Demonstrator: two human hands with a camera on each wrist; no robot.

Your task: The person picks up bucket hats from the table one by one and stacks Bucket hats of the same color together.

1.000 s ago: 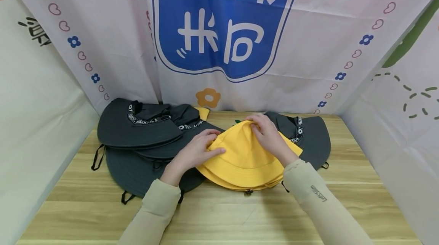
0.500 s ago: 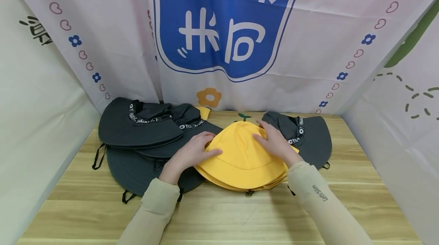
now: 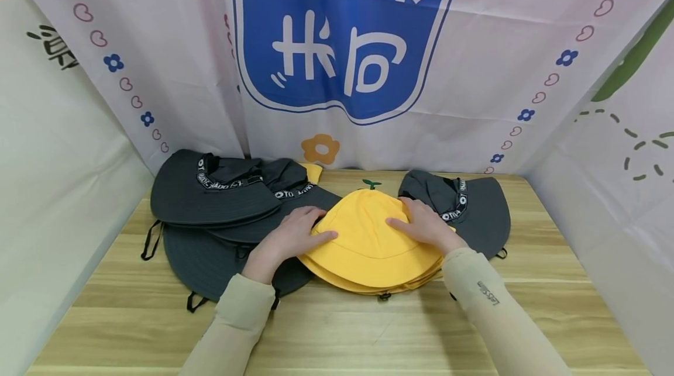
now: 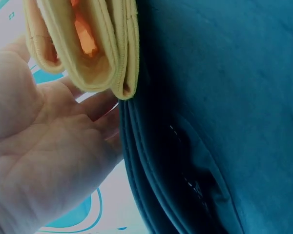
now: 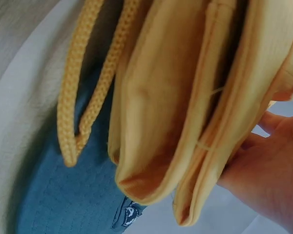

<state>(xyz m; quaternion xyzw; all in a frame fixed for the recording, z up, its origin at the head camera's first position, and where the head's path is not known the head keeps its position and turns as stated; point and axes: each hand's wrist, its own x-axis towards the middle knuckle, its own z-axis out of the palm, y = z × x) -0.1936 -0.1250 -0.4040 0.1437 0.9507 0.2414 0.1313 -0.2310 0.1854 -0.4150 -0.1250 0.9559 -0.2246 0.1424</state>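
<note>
Yellow bucket hats (image 3: 368,235) lie nested in a stack at the middle of the table, a green sprout (image 3: 371,184) topping the crown. My left hand (image 3: 289,238) holds the stack's left side, thumb along the front and fingers round the side. On the right, my right hand (image 3: 425,225) grips the crown, thumb in front and fingers behind. Layered yellow brims (image 4: 88,73) show beside my left palm in the left wrist view. In the right wrist view, a braided yellow cord (image 5: 68,97) hangs by the brims, and my right fingers are partly hidden behind them.
Several dark grey wide-brimmed hats (image 3: 210,212) are piled at the left, with a bit of yellow fabric (image 3: 314,172) behind. Another dark hat (image 3: 487,212) lies at the right. A printed white cloth (image 3: 463,83) hangs behind the wooden table (image 3: 337,341).
My right hand has moved from the top of the crown down its right side. The top hat's crown has settled rounder and lower, and its green sprout has come into full view.
</note>
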